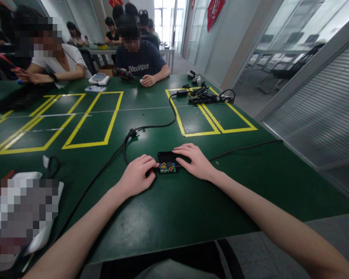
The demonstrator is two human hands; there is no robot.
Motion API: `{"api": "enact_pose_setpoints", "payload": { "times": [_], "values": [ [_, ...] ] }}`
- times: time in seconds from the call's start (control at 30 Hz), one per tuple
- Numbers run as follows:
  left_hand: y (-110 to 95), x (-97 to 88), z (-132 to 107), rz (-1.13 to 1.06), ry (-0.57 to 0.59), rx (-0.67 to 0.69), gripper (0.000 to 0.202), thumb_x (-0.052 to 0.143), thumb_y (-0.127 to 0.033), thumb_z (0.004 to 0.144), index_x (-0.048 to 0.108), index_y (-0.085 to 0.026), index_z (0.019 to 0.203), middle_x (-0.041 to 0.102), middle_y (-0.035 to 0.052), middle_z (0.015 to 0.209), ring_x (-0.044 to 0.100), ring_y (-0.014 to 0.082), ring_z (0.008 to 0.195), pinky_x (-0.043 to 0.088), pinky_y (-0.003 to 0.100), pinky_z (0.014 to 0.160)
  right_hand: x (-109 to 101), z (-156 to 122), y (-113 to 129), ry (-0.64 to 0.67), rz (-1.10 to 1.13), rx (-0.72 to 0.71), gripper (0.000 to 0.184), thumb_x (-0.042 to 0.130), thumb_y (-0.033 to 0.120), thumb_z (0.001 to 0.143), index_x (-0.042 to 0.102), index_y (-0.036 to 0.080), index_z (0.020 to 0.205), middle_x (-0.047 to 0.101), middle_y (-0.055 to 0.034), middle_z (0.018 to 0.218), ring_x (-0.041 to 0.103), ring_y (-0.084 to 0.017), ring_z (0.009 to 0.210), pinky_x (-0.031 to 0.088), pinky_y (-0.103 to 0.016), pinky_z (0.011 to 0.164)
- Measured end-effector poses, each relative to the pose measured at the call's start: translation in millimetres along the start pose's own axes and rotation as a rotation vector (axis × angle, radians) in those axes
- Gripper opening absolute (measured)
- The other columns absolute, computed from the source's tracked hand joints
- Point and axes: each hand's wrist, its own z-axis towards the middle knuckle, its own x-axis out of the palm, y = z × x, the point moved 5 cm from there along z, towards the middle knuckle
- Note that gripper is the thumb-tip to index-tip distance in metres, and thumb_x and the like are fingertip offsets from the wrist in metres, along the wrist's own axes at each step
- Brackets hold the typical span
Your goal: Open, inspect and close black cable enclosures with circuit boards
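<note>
On the green rectangular table (163,217), the open black plastic case (164,156) lies toward the near edge, between the left hand (138,174) and the right hand (194,161); the small green circuit board (168,168) sits in its near part. Beyond the left hand lies a black moulded plug (132,133). A thin black cable (247,147) runs from beside the right hand to the right edge. Near the far right corner, black adapters and cords (203,99) lie across flat yellow tape rectangles (202,134). Left of them, near the far edge, stands a white boxy device (99,78).

Green table (163,217) (yellow-taped) bears black cables (157,126) and an open case (167,165).
</note>
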Motion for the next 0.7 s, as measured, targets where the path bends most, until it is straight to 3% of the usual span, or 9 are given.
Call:
{"api": "enact_pose_setpoints", "payload": {
  "times": [0.1, 0.3, 0.43, 0.6, 0.7],
  "values": [
    [1, -0.2, 0, -0.036, 0.007, -0.021, 0.016, 0.054, -0.009, 0.087, 0.065, -0.019, 0.092, 0.072, 0.0049, 0.095, 0.065, 0.0219, 0.090, 0.055, 0.036, 0.081, -2, 1, 0, -0.033, 0.122, 0.014, 0.018, 0.066, 0.023, 0.095, 0.077, 0.023, 0.110, 0.076, -0.0093, 0.115, 0.066, -0.027, 0.110, 0.054, -0.051, 0.100],
    [3, 0.4, 0, -0.072, 0.009, -0.070, 0.015, 0.053, -0.014, 0.090, 0.067, -0.020, 0.092, 0.072, 0.0053, 0.095, 0.065, 0.0223, 0.091, 0.056, 0.037, 0.081, -2, 2, 0, -0.056, 0.424, 0.087, 0.041, 0.065, 0.016, 0.089, 0.070, 0.024, 0.129, 0.065, -0.0085, 0.120, 0.066, -0.017, 0.091, 0.063, -0.034, 0.078],
    [4, -1.4, 0, -0.097, -0.005, -0.087, 0.016, 0.054, -0.015, 0.090, 0.068, -0.021, 0.096, 0.073, 0.0046, 0.096, 0.066, 0.0221, 0.092, 0.056, 0.036, 0.082, 0, 2, -2, -0.039, 0.532, 0.149, 0.039, 0.068, 0.018, 0.086, 0.072, 0.023, 0.124, 0.063, -0.0066, 0.113, 0.067, -0.017, 0.096, 0.065, -0.032, 0.080],
    [11, -2.3, -5, -0.173, -0.042, -0.149, 0.015, 0.058, -0.019, 0.091, 0.067, -0.020, 0.103, 0.072, 0.0043, 0.096, 0.067, 0.0202, 0.088, 0.057, 0.034, 0.081, 3, 1, 1, -0.016, 0.556, 0.170, 0.030, 0.067, 0.016, 0.087, 0.072, 0.020, 0.116, 0.072, -0.0066, 0.108, 0.071, -0.018, 0.094, 0.066, -0.036, 0.086],
    [16, -0.1, -8, -0.204, -0.069, -0.184, 0.029, 0.060, -0.019, 0.089, 0.064, -0.020, 0.118, 0.071, 0.0034, 0.097, 0.067, 0.0193, 0.087, 0.057, 0.034, 0.082, 3, 0, 2, -0.001, 0.562, 0.166, 0.028, 0.065, 0.017, 0.089, 0.072, 0.018, 0.116, 0.075, -0.0072, 0.109, 0.074, -0.018, 0.091, 0.065, -0.038, 0.089]
  ]
}}
